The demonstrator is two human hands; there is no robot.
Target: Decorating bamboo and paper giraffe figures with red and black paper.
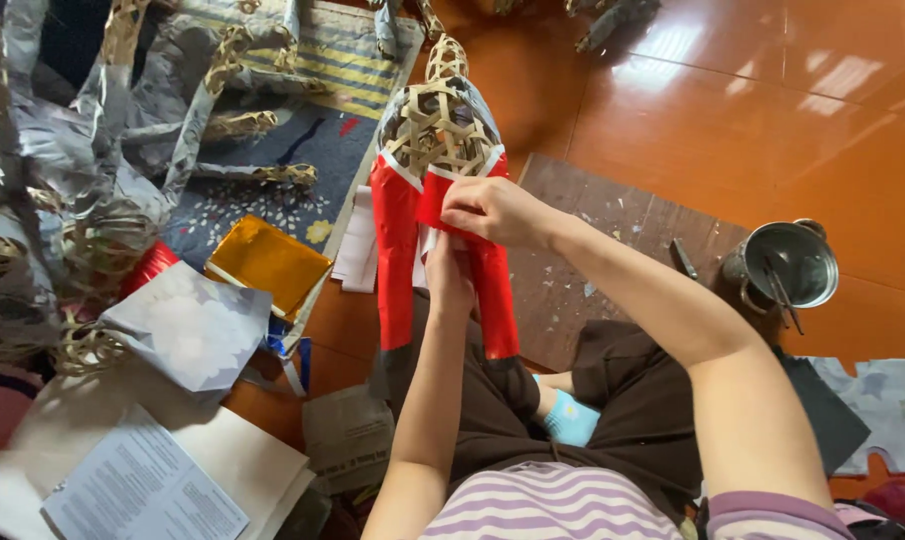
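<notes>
Pinching red paper [434, 205] on woven frame [437, 125] with right hand [492, 210], wrist bent; left hand [447, 270] pressed flat below, fingers together.

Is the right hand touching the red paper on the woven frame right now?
Touching. The head view shows the right hand with its fingertips pressed on the red paper at the upper edge of the strip covering the woven bamboo frame; no gap shows between them.

Present on the floor [772, 120]: steel pot [787, 262], gold foil sheet [268, 262], printed paper [142, 492], patterned mat [272, 180], brown board [612, 230].
</notes>
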